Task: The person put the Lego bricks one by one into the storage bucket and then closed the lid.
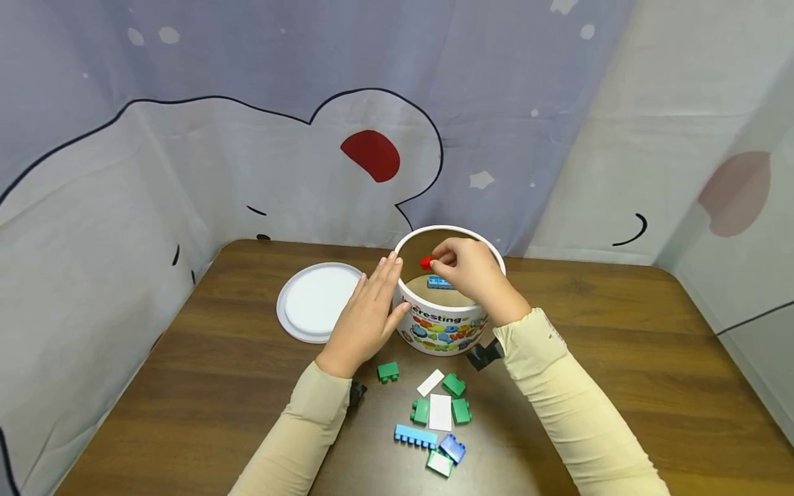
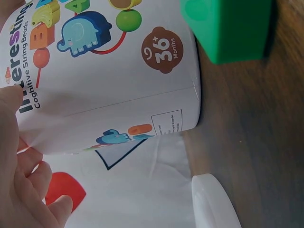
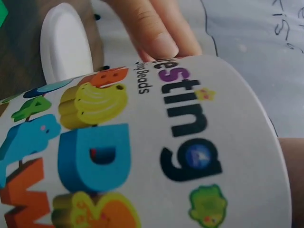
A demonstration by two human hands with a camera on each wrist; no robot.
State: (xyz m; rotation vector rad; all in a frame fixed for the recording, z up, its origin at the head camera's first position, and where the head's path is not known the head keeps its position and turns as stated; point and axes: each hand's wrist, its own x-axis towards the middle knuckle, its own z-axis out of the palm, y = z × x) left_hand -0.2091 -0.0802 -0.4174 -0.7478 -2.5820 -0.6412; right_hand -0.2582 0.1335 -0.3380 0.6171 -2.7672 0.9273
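Observation:
A round white tub (image 1: pixel 443 349) with a colourful printed label stands at the back of the table, its top uncovered. My left hand (image 1: pixel 364 318) lies against its left side, fingers extended toward the rim and thumb on the wall. Over the opening, my right hand (image 1: pixel 474 272) pinches a small red piece (image 1: pixel 425 263) between thumb and fingers; its full shape is hidden. Below that, inside the tub, a blue building brick (image 1: pixel 439 282) is visible. In the right wrist view the tub's label (image 3: pixel 190 109) fills most of the picture, and the right hand cannot be seen.
A white round lid (image 1: pixel 318 303) lies left of the tub. In front are several building bricks: a green brick (image 1: pixel 388 373) apart from the others, a light blue long brick (image 1: pixel 415 437), a dark blue brick (image 1: pixel 453 449) and a white brick (image 1: pixel 440 412). A printed curtain (image 1: pixel 279 165) hangs behind.

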